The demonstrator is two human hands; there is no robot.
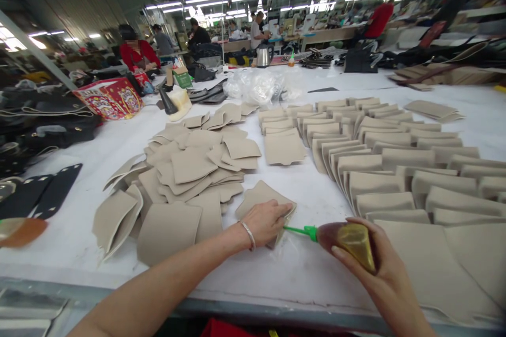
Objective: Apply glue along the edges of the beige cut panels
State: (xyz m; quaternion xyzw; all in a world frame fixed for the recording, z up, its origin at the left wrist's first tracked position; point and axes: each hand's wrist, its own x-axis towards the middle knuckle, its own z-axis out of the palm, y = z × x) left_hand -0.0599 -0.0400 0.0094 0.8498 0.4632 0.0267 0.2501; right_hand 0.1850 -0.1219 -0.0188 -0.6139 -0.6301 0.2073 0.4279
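Observation:
My right hand (379, 258) is wrapped round a glue bottle (336, 239) with yellowish-brown contents, tilted so that its thin green nozzle (300, 229) points left. The nozzle tip is close to the edge of a small beige leather-like piece (256, 197); I cannot tell whether it touches. My left hand (266, 221), with a bracelet at the wrist, holds this piece against the table, its fingers bent over the right edge. The fingers partly hide that edge. A loose pile of similar beige pieces (193, 163) lies to the left of the hand.
Folded beige pieces (379, 158) stand in rows on the right. Flat beige panels (427, 258) lie by my right forearm. Crumpled clear plastic (264, 87), a red patterned bag (110, 97) and a steel kettle (264, 56) stand farther back. Several people work beyond the table.

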